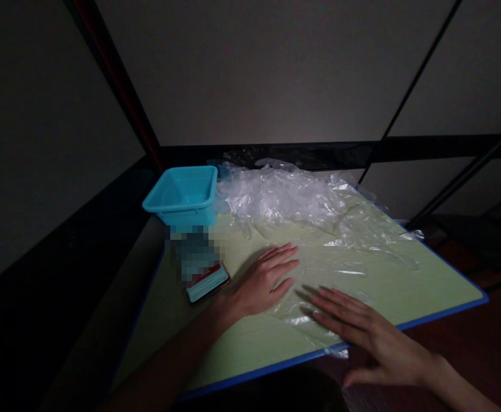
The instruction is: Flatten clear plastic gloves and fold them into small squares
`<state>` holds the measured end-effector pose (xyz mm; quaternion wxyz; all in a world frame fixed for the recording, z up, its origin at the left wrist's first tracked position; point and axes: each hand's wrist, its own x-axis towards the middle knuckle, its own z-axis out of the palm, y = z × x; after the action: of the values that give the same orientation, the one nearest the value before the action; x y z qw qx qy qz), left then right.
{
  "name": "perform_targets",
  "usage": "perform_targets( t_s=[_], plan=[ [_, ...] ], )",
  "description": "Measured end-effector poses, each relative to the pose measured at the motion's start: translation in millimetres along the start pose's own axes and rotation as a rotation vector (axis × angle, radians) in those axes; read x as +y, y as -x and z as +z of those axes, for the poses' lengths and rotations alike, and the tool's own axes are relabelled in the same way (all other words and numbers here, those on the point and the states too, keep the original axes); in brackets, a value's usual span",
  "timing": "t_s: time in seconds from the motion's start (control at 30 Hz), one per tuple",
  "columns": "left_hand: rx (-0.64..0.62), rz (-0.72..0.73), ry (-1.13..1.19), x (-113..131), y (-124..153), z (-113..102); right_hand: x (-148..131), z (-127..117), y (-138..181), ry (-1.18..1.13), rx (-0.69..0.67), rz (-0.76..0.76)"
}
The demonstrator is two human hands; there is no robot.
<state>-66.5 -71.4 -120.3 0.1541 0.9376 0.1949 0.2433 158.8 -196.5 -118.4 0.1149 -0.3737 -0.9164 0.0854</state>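
A thin clear plastic bag (336,268) lies spread over the table between and beyond my hands. My left hand (264,281) rests on or just above its left side, fingers stretched out. Near the table's front edge, my right hand (362,329) hovers over or lightly touches the near part of the bag, its fingers extended and thumb apart. Neither hand grips anything. Behind the spread bag sits a heap of crumpled clear plastic bags (276,194). A little of the plastic hangs over the front edge.
An open turquoise plastic basin (186,214) stands at the table's back left corner. In front of it lies a phone (207,284), partly pixelated. The pale green table (229,355) has a blue edge. Dark-framed panels (267,74) rise behind it.
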Motion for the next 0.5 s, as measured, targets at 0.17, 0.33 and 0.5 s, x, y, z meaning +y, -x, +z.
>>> perform_targets(
  t_s=[0.17, 0.33, 0.5],
  plan=[
    [0.016, -0.036, 0.210, 4, 0, 2, -6, 6, 7, 0.031, 0.093, -0.035],
    [-0.113, -0.037, 0.335, 11, -2, 2, -6, -8, 0, -0.140, 0.174, 0.024],
    [-0.144, -0.087, 0.522, 13, -3, -8, -10, -40, -21, -0.337, 0.243, 0.084]
  ],
)
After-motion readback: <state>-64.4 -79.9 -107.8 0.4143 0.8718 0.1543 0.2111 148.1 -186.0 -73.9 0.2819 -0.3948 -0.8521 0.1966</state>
